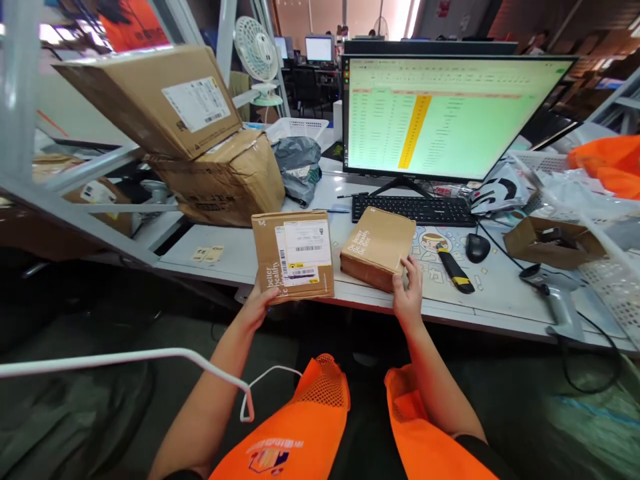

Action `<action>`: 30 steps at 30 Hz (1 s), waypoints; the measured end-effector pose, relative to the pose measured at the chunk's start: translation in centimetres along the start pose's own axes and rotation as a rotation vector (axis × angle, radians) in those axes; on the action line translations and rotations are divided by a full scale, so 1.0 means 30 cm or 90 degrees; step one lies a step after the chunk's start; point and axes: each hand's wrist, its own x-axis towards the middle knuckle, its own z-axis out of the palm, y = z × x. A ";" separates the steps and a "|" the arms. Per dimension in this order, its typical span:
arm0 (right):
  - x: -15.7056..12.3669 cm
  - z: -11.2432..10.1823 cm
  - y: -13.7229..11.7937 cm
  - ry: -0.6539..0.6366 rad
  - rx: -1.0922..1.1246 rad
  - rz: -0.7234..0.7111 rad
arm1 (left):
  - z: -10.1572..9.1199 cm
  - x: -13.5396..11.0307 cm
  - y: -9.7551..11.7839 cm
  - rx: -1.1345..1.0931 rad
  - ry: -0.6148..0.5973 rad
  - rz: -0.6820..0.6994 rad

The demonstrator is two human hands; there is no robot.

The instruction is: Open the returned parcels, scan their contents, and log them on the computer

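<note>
Parcel (293, 257) with labels is held in my left hand (257, 307) over the desk (230, 250)'s front edge; my right hand (410, 297) grips a brown box (381, 245), which seems to rest there. Beyond lie a keyboard (440, 212), then a monitor (455, 113).

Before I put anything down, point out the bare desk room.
Bare patches: between the tan cards and the box in the left hand; between the knife and the scanner. Crowded: the far right, with the open carton and plastic bags.

Both forearms (220, 387) extend forward. The left hand (259, 305) is clasped, thumb (271, 295) in front. On the right hand (409, 293), fingers (413, 268) bend slightly.
</note>
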 end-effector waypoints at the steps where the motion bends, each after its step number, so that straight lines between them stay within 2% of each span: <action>1: -0.007 0.007 0.011 0.000 0.004 -0.006 | 0.010 -0.006 -0.006 -0.014 0.011 0.011; 5: -0.058 -0.007 0.049 -0.047 -0.004 -0.017 | 0.063 -0.014 -0.002 -0.074 0.075 0.046; 8: -0.082 -0.116 0.099 -0.037 -0.039 -0.018 | 0.068 -0.030 0.048 -0.100 0.103 0.080; 10: -0.066 -0.265 0.158 0.036 -0.129 -0.022 | 0.036 -0.044 0.115 -0.059 0.113 0.117; 13: 0.006 -0.580 0.279 0.164 -0.338 0.018 | -0.048 -0.040 0.261 0.096 0.106 0.159; 15: 0.070 -0.781 0.353 0.203 -0.459 0.089 | -0.095 -0.017 0.367 0.258 0.075 0.199; 17: 0.132 -0.898 0.388 0.194 -0.496 0.127 | -0.110 0.017 0.458 0.447 0.061 0.277; 18: 0.159 -0.909 0.385 0.177 -0.481 0.125 | -0.103 0.038 0.494 0.522 0.063 0.319; 19: 0.182 -0.886 0.369 0.146 -0.442 0.118 | -0.086 0.060 0.523 0.577 0.069 0.357; 21: 0.213 -0.751 0.305 0.052 -0.312 0.124 | -0.032 0.110 0.560 0.625 0.089 0.415; 23: 0.230 -0.540 0.227 -0.107 -0.137 0.207 | 0.031 0.159 0.570 0.635 0.096 0.440; 25: 0.241 -0.321 0.162 -0.189 -0.007 0.266 | 0.076 0.194 0.555 0.641 0.059 0.417; 27: 0.249 -0.147 0.119 -0.221 0.078 0.321 | 0.082 0.200 0.521 0.660 0.001 0.369; 30: 0.240 -0.001 0.081 -0.227 0.215 0.311 | 0.023 0.137 0.449 0.680 -0.048 0.264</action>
